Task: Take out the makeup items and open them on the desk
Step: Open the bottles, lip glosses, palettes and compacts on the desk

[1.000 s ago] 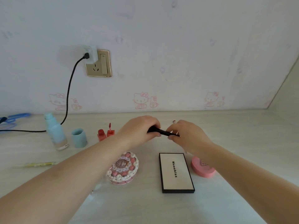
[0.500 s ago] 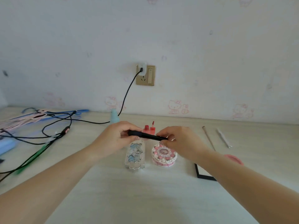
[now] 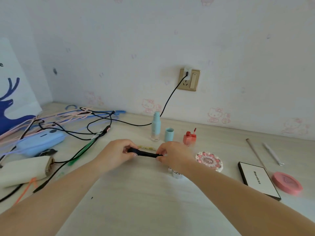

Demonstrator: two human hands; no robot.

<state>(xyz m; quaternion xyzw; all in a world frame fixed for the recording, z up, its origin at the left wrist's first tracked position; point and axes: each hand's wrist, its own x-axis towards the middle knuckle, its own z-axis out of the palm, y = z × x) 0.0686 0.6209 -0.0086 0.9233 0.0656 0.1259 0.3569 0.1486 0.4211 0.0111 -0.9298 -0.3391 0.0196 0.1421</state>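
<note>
Over a pale desk [image 3: 153, 201] w/ a papered wall behind, a person is working two-handed. Left hand [image 3: 115, 155] and right hand [image 3: 173, 155] are each gripping one end of a slim black makeup stick [image 3: 146, 153], holding it level just above the desktop, fingers curled round it. The hands are sitting a bit further apart along the stick than a sec ago, so more black shaft is showing between them; the cap is prob. being pulled off, though no seam or gap is visible, so can't tell if it's loose yet. The head has been turning left: the tangle of cables [image 3: 68, 126] and a blue pouch [image 3: 40, 142] are now showing at left.

Already laid out: a teal bottle [image 3: 156, 126] standing w/ its teal cap [image 3: 169, 135] off beside it, and a red lip gloss [image 3: 189, 137] w/ its wand out; those two are looking opened. Right of the hands, a round pink cake-style compact [image 3: 209, 161], a black-edged palette [image 3: 259, 179] and a pink round case [image 3: 287, 183] are lying shut. Two thin tools [image 3: 272, 153] are lying at far right.

Judging by this, the task is approx. midway, w/ the stick in hand and three lids waiting.
</note>
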